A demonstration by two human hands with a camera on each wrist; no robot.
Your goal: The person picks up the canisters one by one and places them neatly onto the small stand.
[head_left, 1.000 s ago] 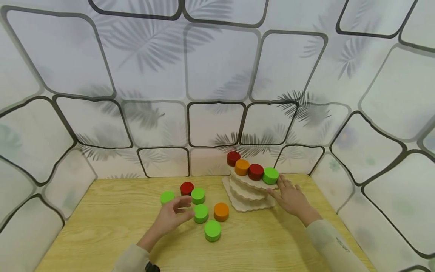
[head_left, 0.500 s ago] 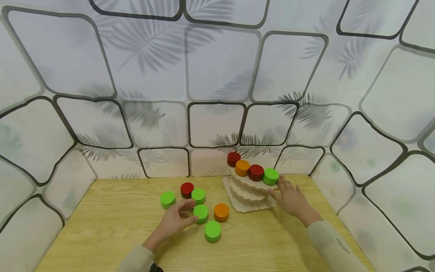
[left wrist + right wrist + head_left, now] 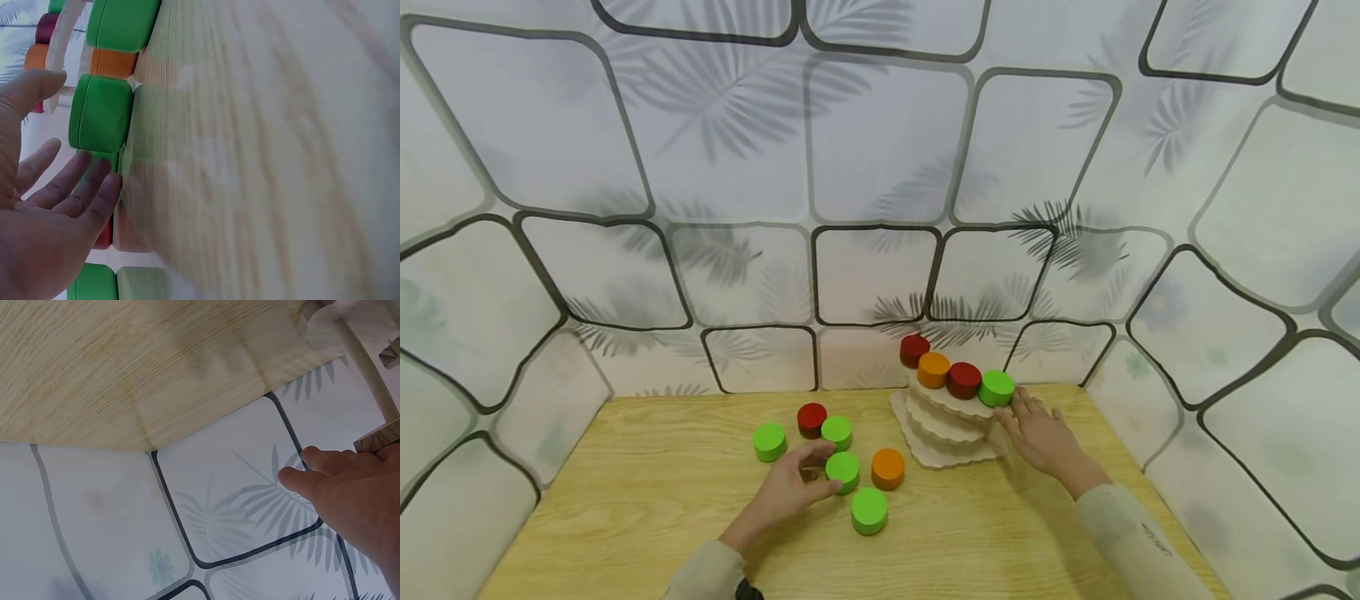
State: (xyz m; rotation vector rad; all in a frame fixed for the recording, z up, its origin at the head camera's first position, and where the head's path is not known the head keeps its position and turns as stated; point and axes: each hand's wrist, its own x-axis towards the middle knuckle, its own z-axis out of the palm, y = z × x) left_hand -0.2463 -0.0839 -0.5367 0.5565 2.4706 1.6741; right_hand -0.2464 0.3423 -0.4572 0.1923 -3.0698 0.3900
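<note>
My left hand [image 3: 790,487] is low over the table with thumb and fingers spread either side of a green round block [image 3: 842,472]. In the left wrist view a gap shows between the thumb of that hand [image 3: 53,219] and the block [image 3: 103,112]. To the right stands a pale, scallop-edged tiered stand [image 3: 947,457]. Along its top tier sit a red block [image 3: 914,351], an orange block [image 3: 933,370], another red block [image 3: 963,380] and a green block [image 3: 997,387]. My right hand [image 3: 1041,433] rests at the top tier's right end, fingers extended beside that green block.
Around the left hand lie a red block [image 3: 812,420], an orange block [image 3: 887,468], a front green block [image 3: 868,510] and a far-left green block [image 3: 770,442]. One more green block [image 3: 837,432] stands behind. A patterned cloth wall [image 3: 880,275] borders the wooden table [image 3: 625,500].
My left hand has moved right and slightly toward me, from beside the far-left green block to around the middle green one. The right thumb has risen slightly; the right hand otherwise stays at the stand.
</note>
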